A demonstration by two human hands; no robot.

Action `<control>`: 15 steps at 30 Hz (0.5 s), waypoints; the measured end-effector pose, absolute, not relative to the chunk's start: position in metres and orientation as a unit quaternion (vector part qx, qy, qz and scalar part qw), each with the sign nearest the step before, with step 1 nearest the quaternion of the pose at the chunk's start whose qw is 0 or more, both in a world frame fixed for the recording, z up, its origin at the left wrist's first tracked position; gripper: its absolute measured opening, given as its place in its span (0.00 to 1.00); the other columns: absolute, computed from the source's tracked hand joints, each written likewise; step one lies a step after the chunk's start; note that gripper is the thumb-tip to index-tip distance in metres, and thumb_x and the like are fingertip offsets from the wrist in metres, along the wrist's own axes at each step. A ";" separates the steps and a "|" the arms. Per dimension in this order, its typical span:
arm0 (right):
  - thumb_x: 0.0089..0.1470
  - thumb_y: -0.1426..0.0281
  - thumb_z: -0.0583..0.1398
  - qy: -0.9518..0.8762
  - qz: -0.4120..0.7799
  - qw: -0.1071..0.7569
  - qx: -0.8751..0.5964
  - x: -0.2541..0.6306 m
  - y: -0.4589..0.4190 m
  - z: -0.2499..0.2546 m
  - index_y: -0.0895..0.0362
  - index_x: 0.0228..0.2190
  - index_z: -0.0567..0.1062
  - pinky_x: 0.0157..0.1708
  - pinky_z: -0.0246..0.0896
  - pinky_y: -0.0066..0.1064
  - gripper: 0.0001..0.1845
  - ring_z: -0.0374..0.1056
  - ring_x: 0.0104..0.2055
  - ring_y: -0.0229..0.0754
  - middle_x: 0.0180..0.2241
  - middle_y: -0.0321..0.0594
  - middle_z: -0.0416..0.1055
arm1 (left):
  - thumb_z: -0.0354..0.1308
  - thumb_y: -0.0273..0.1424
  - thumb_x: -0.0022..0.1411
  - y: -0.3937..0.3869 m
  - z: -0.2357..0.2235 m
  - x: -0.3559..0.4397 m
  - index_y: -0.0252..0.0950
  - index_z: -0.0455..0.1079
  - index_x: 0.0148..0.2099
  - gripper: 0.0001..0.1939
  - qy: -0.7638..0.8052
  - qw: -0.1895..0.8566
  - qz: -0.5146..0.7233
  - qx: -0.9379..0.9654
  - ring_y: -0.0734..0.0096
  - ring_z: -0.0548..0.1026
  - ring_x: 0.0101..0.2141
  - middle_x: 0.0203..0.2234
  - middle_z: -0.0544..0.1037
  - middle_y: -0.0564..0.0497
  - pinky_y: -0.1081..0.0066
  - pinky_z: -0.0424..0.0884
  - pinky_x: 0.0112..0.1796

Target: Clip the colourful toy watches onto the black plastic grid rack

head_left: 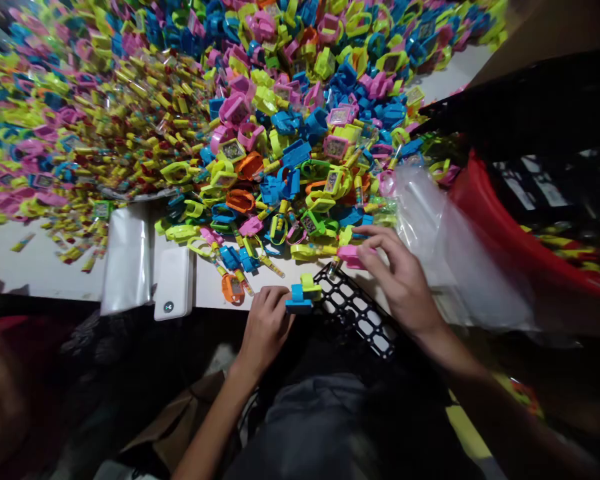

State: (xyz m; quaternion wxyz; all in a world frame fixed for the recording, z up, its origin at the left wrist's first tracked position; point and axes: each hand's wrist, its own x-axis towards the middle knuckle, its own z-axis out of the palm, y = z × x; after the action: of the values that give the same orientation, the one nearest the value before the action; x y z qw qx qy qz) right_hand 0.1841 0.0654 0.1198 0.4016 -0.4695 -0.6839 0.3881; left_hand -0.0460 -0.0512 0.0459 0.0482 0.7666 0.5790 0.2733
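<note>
While the left hand [269,313] grips crosswise blue plastic [299,307], the right hand [400,277] holds pink plastic [351,257] pointing left.

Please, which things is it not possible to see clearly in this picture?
In the head view:
- Left hand: its fingertips, hidden behind the hand itself.
- Right hand: whether it grips the pink piece or only touches it; fingers overlap it.
- White device: its display, too small to read.
- Red tub: cut off by the right edge.
- Heap: cut off by the top and left edges.
</note>
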 end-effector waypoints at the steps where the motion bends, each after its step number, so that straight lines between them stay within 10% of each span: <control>1: 0.71 0.60 0.59 -0.649 0.434 0.409 -0.472 0.190 0.062 0.127 0.53 0.33 0.72 0.67 0.56 0.51 0.14 0.67 0.63 0.54 0.57 0.45 0.73 | 0.57 0.24 0.72 -0.053 0.045 -0.048 0.37 0.71 0.50 0.07 0.585 0.044 0.276 0.762 0.56 0.74 0.44 0.43 0.78 0.42 0.60 0.75 0.41; 8: 0.64 0.54 0.66 -0.607 0.580 0.288 -0.461 0.204 0.039 0.128 0.49 0.49 0.71 0.53 0.71 0.38 0.19 0.74 0.54 0.48 0.55 0.42 0.74 | 0.57 0.25 0.73 -0.053 0.040 -0.052 0.38 0.71 0.49 0.05 0.611 0.035 0.292 0.735 0.56 0.73 0.44 0.44 0.78 0.42 0.59 0.74 0.42; 15: 0.61 0.61 0.66 -0.671 0.477 0.248 -0.511 0.186 0.038 0.096 0.50 0.51 0.68 0.50 0.71 0.45 0.20 0.76 0.46 0.51 0.48 0.45 0.77 | 0.58 0.28 0.73 -0.045 0.031 -0.050 0.37 0.72 0.46 0.02 0.607 0.045 0.308 0.732 0.57 0.72 0.44 0.44 0.77 0.43 0.60 0.73 0.43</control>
State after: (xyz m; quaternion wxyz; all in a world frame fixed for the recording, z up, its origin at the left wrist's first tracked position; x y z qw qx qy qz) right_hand 0.1859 0.0377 0.0958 0.2483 -0.5108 -0.6711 0.4766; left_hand -0.0497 -0.0451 0.0314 0.0448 0.7316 0.6067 0.3075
